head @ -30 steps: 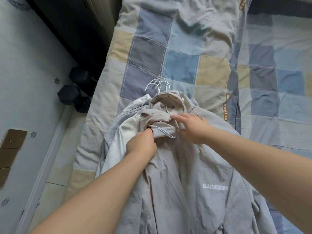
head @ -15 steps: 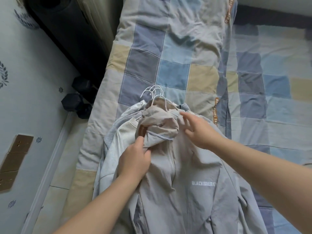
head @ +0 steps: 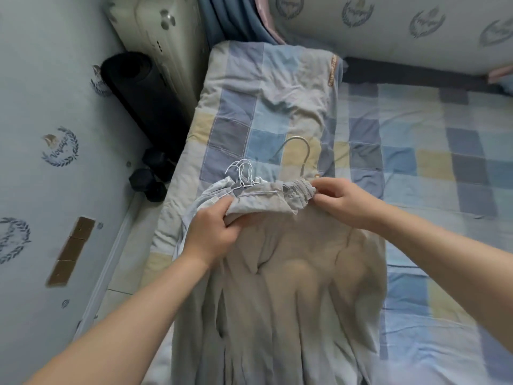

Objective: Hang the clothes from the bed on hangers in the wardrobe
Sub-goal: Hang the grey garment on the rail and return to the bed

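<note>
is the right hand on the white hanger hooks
No, the right hand pinches the beige garment, apart from the white hanger hooks.

Matt, creased beige cloth garment [head: 291,273]; thin white wire hangers [head: 241,173]; soft patchwork quilt [head: 263,107]; matt black rolled mat [head: 138,93], upper left.

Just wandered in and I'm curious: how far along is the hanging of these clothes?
Done: white hooks stick out of the pile, so some clothes seem to be on hangers already. In hand: the left hand and right hand grip the top edge of a beige garment below a metal hook. Left: everything lies on the bed; no wardrobe is in view.
</note>
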